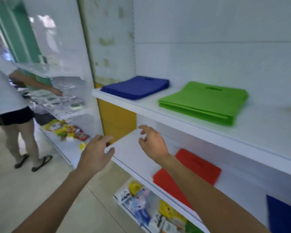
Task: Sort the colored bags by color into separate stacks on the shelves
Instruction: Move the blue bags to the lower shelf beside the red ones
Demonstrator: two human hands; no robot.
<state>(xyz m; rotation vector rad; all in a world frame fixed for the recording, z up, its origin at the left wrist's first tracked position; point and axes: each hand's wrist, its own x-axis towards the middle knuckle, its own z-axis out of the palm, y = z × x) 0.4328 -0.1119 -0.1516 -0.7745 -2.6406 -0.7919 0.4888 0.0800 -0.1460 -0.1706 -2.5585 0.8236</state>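
On the upper shelf (259, 132), a smooth white board w/ a rounded front lip, sit two neat stacks of flat, rectangular non-woven fabric bags. The blue stack (135, 87) lies at the left end and the green stack (203, 101) to its right, apart from it. Each bag has a slot handle cut near its far edge, and the cloth looks matte and slightly fuzzy.

One level down, the middle shelf (129, 148) carries a red bag (202, 165), same cut, lying flat and partly hidden by the right forearm. A single blue bag (282, 216) shows at the frame's lower right corner.

Both hands are empty, set apart from each other, w/ fingers relaxed and loosely spread. The left hand (94, 153) is at the shelf's front left corner (can't tell if its fingertips touch the edge). The right hand (152, 143) hovers over the bare white surface further in. The red bag lies just behind the right wrist, toward the person's right. The sorted blue & green stacks are above and beyond both hands.

A yellow panel (116, 118) backs the shelf's left end. Glossy snack packets (65, 130) are piled on the neighbouring unit, and more packets (149, 207) sit on the bottom shelf. Another person (5, 91) in a white top stands at far left on the pale tiled floor (23, 190).
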